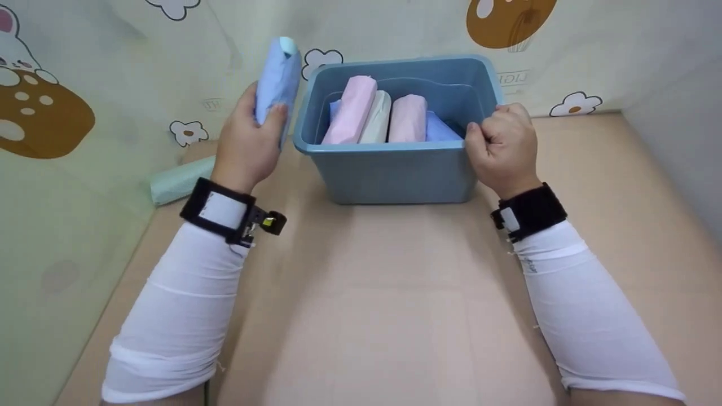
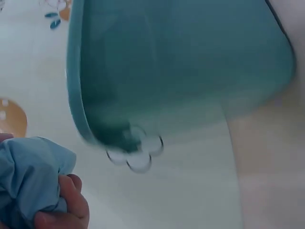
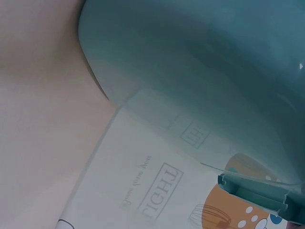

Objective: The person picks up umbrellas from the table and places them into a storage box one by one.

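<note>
My left hand [image 1: 251, 138] grips a blue wrapped roll [image 1: 277, 84], held upright just left of the bin's rim; a pale green bit shows at its top. The left wrist view shows the roll's crinkled blue end [image 2: 35, 174] with fingers curled round it. A blue-grey plastic bin [image 1: 395, 175] stands on the surface. My right hand [image 1: 505, 146] grips its right front corner at the rim. Inside lean two pink rolls, one on the left [image 1: 352, 110] and one in the middle [image 1: 408, 118], a pale green roll [image 1: 377, 118] between them, and a blue piece [image 1: 441, 128] at the right.
A mint green roll [image 1: 181, 179] lies on the beige surface [image 1: 389, 293] at the left, partly behind my left wrist. Behind the bin rises a pale sheet [image 1: 395, 28] printed with flowers and brown shapes. A plain pale wall [image 1: 677, 101] borders the right side.
</note>
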A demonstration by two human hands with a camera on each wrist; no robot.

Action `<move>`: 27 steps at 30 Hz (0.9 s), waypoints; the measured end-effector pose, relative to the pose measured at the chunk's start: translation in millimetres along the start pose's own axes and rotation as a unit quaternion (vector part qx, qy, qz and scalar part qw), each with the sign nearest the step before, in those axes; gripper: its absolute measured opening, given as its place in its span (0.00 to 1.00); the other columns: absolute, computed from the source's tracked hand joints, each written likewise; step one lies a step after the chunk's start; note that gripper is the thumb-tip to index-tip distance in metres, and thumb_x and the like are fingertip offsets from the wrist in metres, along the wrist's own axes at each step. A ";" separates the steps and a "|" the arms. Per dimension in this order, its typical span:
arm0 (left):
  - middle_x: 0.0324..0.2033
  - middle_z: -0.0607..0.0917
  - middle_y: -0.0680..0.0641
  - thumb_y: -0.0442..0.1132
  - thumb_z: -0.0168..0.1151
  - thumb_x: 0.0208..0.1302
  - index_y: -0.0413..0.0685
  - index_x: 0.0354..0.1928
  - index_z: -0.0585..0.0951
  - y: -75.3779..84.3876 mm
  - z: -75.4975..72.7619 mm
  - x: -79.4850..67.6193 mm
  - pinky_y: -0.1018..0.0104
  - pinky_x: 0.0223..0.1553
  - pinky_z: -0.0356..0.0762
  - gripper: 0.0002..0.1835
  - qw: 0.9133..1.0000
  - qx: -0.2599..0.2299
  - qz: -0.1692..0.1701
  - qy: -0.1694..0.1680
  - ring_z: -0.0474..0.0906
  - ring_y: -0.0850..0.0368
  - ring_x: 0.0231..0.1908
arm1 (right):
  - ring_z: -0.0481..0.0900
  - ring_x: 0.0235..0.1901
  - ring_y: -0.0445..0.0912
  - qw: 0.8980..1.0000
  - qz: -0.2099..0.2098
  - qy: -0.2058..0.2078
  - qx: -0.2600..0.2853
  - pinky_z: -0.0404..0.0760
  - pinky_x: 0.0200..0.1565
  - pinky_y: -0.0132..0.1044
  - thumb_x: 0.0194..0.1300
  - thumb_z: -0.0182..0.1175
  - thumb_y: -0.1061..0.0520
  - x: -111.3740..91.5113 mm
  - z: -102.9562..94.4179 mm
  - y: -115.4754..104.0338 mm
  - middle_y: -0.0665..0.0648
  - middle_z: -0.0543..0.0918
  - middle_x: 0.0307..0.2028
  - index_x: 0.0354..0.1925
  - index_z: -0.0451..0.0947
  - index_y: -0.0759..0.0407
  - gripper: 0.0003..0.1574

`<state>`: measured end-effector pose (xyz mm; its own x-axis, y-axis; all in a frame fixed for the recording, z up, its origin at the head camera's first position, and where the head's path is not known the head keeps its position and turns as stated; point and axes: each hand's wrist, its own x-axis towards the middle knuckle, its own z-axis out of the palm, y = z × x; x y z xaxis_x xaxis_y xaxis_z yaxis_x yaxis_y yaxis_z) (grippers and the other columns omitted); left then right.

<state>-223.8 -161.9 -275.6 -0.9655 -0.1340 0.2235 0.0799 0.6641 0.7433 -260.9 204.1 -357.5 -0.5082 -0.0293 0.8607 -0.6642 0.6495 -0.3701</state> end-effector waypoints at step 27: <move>0.72 0.69 0.33 0.53 0.39 0.83 0.72 0.85 0.50 82.7 107.7 10.4 0.48 0.52 0.85 0.32 0.960 0.234 0.042 -0.150 0.84 0.46 0.48 | 0.63 0.22 0.60 1.000 0.000 0.006 0.004 0.75 0.52 0.50 0.65 0.55 0.55 -0.1 0.1 0.2 0.61 0.60 0.12 0.08 0.59 0.64 0.32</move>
<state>-253.9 -29.2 -279.7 -0.9940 0.1062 0.0270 0.1090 0.9306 0.3494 -261.0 204.1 -357.8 -0.5027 -0.0204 0.8642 -0.6678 0.6440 -0.3733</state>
